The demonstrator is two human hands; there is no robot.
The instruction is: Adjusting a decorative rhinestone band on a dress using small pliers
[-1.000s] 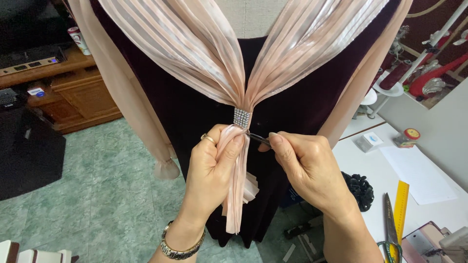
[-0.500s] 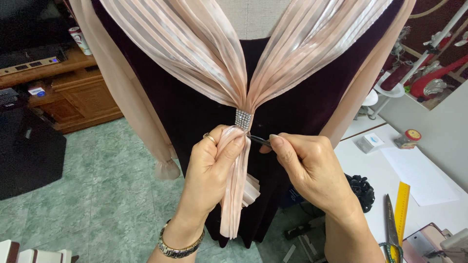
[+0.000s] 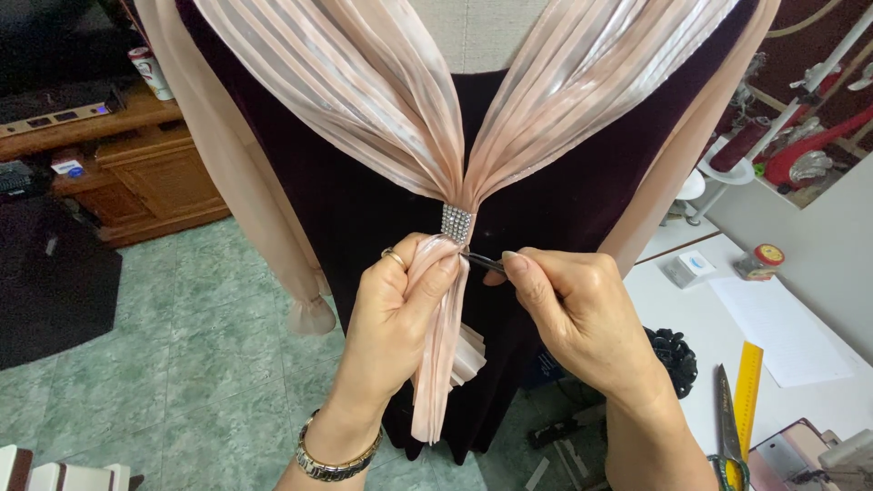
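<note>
A dress form wears a dark velvet dress (image 3: 364, 191) with a pleated pale pink scarf (image 3: 382, 91) draped over both shoulders. The scarf's two sides meet at a small rhinestone clasp (image 3: 456, 222) on the chest. My left hand (image 3: 396, 314) grips the gathered scarf tail just below the clasp; it wears a ring and a metal watch. My right hand (image 3: 573, 309) pinches a thin dark pin-like tool (image 3: 482, 263) whose tip points into the fabric under the clasp. The tail (image 3: 441, 373) hangs down past my left palm.
A white worktable (image 3: 782, 336) at the right holds a sheet of paper, a yellow ruler (image 3: 747, 382), scissors (image 3: 726, 427), a small tin and a black ruffled object (image 3: 675, 356). A wooden cabinet (image 3: 145, 173) stands at the left on a green tiled floor.
Both hands stay at the clasp. My left hand has shifted its grip on the scarf tail slightly; the right hand keeps the tool at the fabric.
</note>
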